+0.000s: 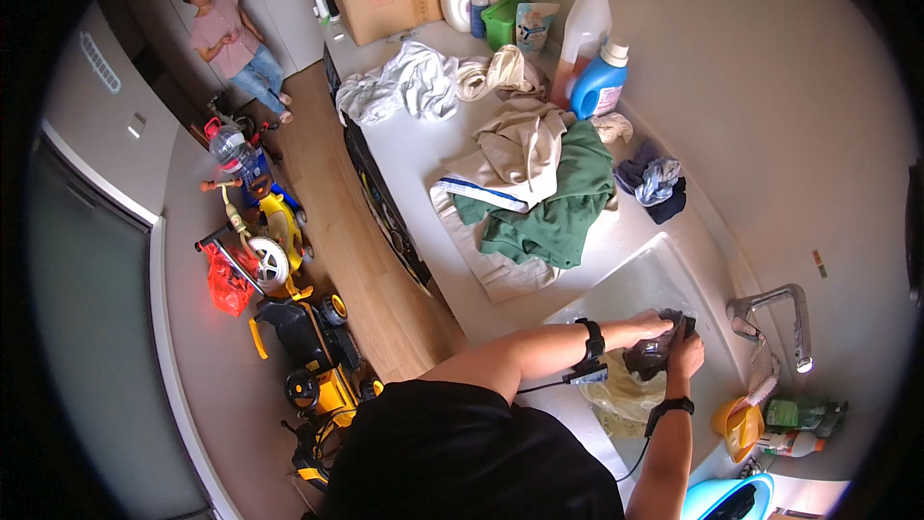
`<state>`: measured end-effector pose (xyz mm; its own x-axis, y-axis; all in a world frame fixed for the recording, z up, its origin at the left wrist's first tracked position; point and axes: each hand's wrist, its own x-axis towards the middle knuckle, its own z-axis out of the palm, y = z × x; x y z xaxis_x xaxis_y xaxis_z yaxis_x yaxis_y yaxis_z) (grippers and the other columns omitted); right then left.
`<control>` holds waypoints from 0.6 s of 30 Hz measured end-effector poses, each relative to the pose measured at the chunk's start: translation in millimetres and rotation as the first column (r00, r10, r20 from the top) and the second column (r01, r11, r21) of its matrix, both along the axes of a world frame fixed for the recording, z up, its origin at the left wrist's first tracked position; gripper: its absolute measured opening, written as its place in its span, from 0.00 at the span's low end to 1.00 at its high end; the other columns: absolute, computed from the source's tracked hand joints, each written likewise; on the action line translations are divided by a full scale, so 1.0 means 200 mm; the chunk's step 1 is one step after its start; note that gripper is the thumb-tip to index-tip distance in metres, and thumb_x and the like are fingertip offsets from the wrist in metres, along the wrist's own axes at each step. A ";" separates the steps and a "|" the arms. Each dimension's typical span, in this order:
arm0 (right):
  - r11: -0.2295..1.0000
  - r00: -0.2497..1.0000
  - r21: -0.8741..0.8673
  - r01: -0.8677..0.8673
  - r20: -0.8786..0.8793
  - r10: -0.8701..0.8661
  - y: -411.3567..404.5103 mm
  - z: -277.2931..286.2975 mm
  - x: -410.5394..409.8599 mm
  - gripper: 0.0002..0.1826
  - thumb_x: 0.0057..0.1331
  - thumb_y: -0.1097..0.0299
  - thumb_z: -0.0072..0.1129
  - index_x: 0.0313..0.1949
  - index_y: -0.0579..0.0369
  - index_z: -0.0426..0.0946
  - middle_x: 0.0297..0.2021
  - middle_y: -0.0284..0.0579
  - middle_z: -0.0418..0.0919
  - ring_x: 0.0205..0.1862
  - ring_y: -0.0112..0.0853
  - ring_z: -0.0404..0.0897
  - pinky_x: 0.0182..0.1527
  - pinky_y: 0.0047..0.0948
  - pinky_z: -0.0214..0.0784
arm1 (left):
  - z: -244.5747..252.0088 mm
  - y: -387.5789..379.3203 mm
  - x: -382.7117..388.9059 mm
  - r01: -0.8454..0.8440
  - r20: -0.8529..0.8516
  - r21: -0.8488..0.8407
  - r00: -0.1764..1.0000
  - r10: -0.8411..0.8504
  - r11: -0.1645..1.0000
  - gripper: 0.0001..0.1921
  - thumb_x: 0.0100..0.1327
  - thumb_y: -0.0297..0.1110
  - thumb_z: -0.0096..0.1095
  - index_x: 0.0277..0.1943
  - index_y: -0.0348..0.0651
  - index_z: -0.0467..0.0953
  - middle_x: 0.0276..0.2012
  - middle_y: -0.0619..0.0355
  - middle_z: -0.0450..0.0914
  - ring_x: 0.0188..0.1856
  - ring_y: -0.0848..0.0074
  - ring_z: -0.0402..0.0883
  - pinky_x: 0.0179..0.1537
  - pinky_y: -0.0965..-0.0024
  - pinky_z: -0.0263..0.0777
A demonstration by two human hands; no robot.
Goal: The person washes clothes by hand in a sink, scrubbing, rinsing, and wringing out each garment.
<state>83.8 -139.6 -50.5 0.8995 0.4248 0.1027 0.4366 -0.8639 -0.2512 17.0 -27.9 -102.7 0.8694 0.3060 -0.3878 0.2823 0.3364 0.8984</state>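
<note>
Both hands are over the sink basin (653,267), gripping one dark, wet-looking cloth (646,359) between them. My left hand (644,326) pinches its upper edge. Close beside it, my right hand (686,355) grips the cloth's right side; some fingers are hidden. Beneath the dark cloth, a pale yellow fabric (624,390) lies in the basin, partly covered by my left wrist and its strap.
A chrome faucet (769,303) stands at the basin's right. Beige trousers (520,152) and a green garment (556,209) lie on the counter, near a blue detergent bottle (595,87). Ride-on toys (310,347) line the wall. Another person (231,43) stands at the far left.
</note>
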 end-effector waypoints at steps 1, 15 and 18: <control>1.000 1.000 0.000 0.010 0.003 -0.010 -0.08 -0.06 0.01 0.29 0.65 0.42 0.49 0.34 0.62 0.79 0.31 0.58 0.81 0.37 0.54 0.80 0.41 0.50 0.71 | 0.08 0.01 -0.03 0.010 0.003 0.000 1.000 -0.010 1.000 0.19 0.63 0.44 0.57 0.33 0.32 0.80 0.29 0.50 0.81 0.33 0.67 0.80 0.38 0.57 0.72; 0.867 0.936 -0.485 -0.113 -0.344 -0.071 -0.36 -0.10 -0.19 0.25 0.72 0.63 0.41 0.66 0.59 0.58 0.69 0.58 0.49 0.60 0.52 0.66 0.49 0.50 0.74 | 1.06 1.18 -0.37 -0.502 0.338 0.745 0.852 0.400 0.439 0.26 0.56 0.39 0.59 0.55 0.37 0.64 0.43 0.45 0.78 0.46 0.52 0.79 0.47 0.53 0.72; 0.684 0.920 -0.657 -0.316 -0.390 0.051 -0.33 -0.13 -0.18 0.25 0.72 0.67 0.39 0.68 0.57 0.56 0.70 0.58 0.48 0.67 0.49 0.57 0.57 0.51 0.69 | 1.01 1.55 -0.49 -0.581 0.345 0.750 0.751 0.563 0.316 0.28 0.55 0.38 0.59 0.57 0.35 0.64 0.48 0.39 0.77 0.51 0.48 0.77 0.51 0.54 0.71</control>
